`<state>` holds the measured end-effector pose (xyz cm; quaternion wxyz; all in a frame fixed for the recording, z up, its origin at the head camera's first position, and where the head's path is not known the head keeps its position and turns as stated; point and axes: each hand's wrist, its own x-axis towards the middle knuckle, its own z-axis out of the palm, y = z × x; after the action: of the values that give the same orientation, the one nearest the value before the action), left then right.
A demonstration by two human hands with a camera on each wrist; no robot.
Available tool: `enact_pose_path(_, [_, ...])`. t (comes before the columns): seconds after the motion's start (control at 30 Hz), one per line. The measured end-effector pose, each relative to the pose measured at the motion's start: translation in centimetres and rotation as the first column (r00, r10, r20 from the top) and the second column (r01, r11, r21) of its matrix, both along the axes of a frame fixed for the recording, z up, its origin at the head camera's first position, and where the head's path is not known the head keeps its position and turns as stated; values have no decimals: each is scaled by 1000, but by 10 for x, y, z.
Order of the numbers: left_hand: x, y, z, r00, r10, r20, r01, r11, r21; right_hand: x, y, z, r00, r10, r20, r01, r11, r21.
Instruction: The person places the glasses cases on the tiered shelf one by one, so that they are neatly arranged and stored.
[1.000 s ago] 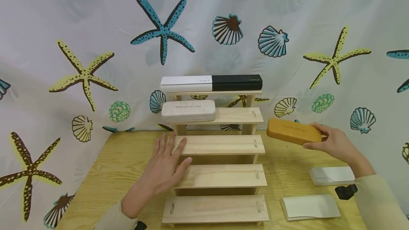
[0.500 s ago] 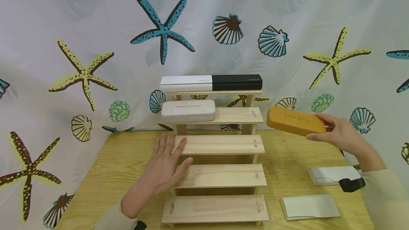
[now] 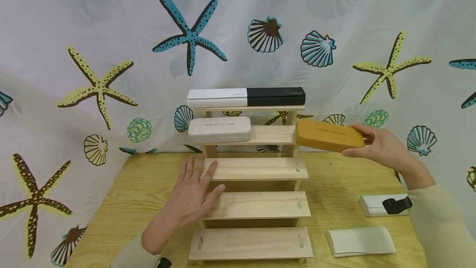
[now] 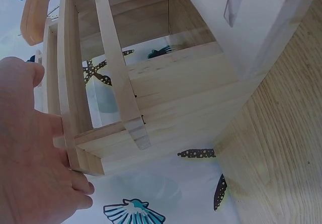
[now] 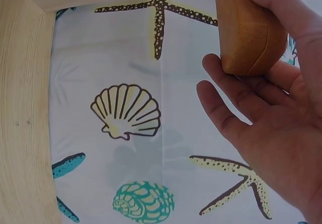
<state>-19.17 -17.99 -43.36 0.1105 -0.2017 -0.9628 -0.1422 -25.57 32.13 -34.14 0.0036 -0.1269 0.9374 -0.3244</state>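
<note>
My right hand (image 3: 383, 152) holds an orange glasses case (image 3: 329, 135) by its right end, thumb in front and fingers behind. The case's left end overlaps the right end of the second shelf board from the top in the head view. In the right wrist view the same case (image 5: 246, 38) sits between thumb and fingers. My left hand (image 3: 191, 199) rests with straight, spread fingers on the left side of the stepped wooden rack (image 3: 256, 204), at its middle boards. A pale grey glasses case (image 3: 219, 129) lies on the left of the second board.
On the top board a white case (image 3: 215, 97) and a black case (image 3: 275, 96) lie end to end. Two more white cases, a front one (image 3: 360, 242) and a rear one (image 3: 375, 206), lie on the wooden table (image 3: 122, 214) at right. A patterned curtain (image 3: 230, 20) hangs behind.
My right hand has raised the orange case, then carried it left to the second board's right end. The left hand has stayed in place on the rack.
</note>
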Motion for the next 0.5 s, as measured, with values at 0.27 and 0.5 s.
enact_pose_path(0.27, [0, 0, -1, 1000, 2, -12, -2, 1000, 1, -9, -22, 6, 999, 38, -10, -38, 999, -3])
enact_pose_path(0.5, [0, 0, -2, 1000, 4, -20, -4, 1000, -6, -17, -38, 5, 997, 73, -16, -73, 997, -1])
